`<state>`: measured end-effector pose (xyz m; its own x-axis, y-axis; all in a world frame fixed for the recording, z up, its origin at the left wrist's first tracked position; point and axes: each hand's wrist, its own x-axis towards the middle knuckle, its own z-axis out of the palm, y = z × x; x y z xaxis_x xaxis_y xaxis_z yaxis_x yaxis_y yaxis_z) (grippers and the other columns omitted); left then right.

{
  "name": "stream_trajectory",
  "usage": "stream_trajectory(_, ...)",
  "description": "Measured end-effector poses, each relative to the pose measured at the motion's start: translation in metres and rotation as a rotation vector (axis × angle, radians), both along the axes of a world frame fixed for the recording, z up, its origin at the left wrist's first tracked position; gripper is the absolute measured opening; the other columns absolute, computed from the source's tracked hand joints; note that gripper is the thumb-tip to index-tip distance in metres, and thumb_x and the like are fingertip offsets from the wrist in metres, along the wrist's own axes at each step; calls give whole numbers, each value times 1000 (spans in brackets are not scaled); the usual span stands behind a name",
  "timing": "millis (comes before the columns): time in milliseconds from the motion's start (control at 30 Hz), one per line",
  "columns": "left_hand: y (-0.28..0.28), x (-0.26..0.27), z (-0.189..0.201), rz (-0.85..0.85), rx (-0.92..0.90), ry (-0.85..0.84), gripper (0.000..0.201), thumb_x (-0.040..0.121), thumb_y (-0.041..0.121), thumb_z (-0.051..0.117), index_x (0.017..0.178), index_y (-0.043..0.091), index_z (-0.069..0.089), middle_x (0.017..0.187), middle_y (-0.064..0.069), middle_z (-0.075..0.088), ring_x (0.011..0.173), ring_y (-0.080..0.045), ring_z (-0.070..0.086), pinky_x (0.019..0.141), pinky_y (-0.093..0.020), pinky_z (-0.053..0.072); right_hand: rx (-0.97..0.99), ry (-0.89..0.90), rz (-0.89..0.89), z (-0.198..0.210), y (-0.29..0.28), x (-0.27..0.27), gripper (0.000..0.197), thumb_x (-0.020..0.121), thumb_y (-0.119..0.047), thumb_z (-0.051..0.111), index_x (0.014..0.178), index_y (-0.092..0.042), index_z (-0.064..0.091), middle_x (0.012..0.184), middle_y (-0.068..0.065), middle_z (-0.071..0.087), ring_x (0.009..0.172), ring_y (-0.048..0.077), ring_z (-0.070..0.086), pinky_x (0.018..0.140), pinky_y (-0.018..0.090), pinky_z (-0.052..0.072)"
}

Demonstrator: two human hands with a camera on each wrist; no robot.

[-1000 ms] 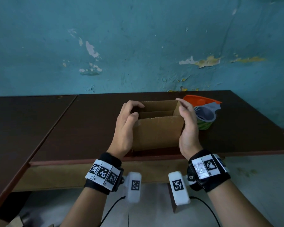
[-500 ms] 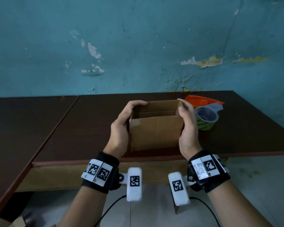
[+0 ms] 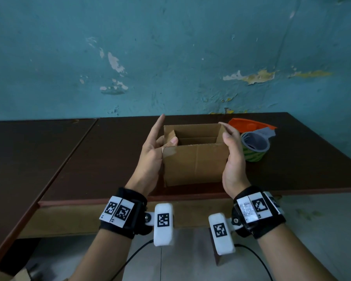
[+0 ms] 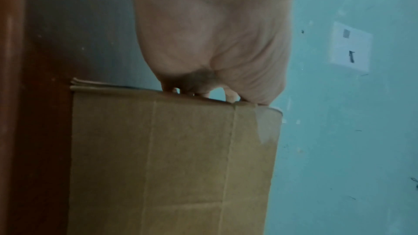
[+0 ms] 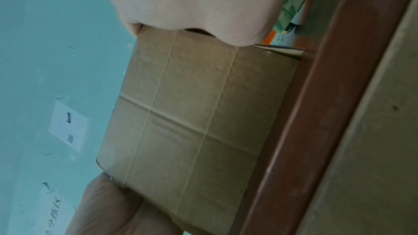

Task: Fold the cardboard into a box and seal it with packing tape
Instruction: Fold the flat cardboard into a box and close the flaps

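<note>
An open-topped brown cardboard box stands near the front edge of the dark table. My left hand holds its left side: the thumb hooks over the near-left corner onto an inner flap and the index finger points straight up. My right hand grips the right wall, thumb on the near corner and fingers over the far rim. In the left wrist view my left hand meets the edge of the box. In the right wrist view my right hand sits on the box.
An orange and grey tape dispenser with a green tape roll lies right behind my right hand. A second dark table adjoins on the left. A peeling blue wall rises behind the tables.
My left hand has shifted from curling over the box's top-left rim to hooking its thumb inside, and the index finger has lifted. The left inner flap now shows. The right hand has kept its hold.
</note>
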<state>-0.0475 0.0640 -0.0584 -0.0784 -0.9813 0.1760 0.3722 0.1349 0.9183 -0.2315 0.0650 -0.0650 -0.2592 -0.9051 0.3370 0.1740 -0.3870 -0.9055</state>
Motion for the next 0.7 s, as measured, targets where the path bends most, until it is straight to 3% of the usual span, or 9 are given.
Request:
stream_trajectory(233,-7,2,-4,38,115,-71,43,99,0,60,138,18,59,122,-14,75,90,-20,75,74,-34,62,-8,12,12,-1,0,-1,41,90,-42,53,128,-27,59,132,5,62,126,19,57,116,51,36)
stream_trajectory(333,-5,-2,-8,88,137,-63,38,99,3,61,134,18,59,108,-3,78,83,-13,76,68,-30,62,-7,22,11,-1,-1,-2,41,90,-43,54,127,-28,59,130,2,63,125,18,57,116,51,36)
stream_trajectory(400,-4,-4,-9,110,95,-26,39,97,0,64,130,20,57,115,-7,76,85,-14,76,67,-29,62,-5,23,7,-1,0,-2,43,91,-45,53,129,-26,59,131,3,63,126,18,57,116,52,36)
stream_trajectory(500,-6,-3,-9,160,-63,18,41,89,-18,63,108,17,53,122,-10,69,95,-14,71,72,-28,60,-20,15,-25,-2,2,-1,56,90,-55,49,134,-21,57,137,7,58,131,20,53,117,51,34)
stream_trajectory(567,-8,1,-7,145,-130,-58,37,87,-24,59,92,13,57,111,-5,70,93,-12,68,73,-29,57,-29,-19,-45,-2,3,0,55,95,-53,45,135,-17,55,138,12,57,131,23,53,116,52,35)
stream_trajectory(633,-7,3,-5,110,-120,-142,28,93,-16,59,91,10,68,93,-2,72,84,-13,66,73,-31,54,-28,-59,-53,-3,3,0,52,99,-49,40,133,-14,54,134,16,59,127,28,56,113,54,38)
stream_trajectory(700,-4,3,-4,88,-70,-150,22,97,-6,62,101,12,74,96,-5,75,87,-19,68,78,-36,56,-24,-72,-58,-4,2,-1,50,100,-49,38,129,-13,55,130,19,60,124,32,58,110,57,41)
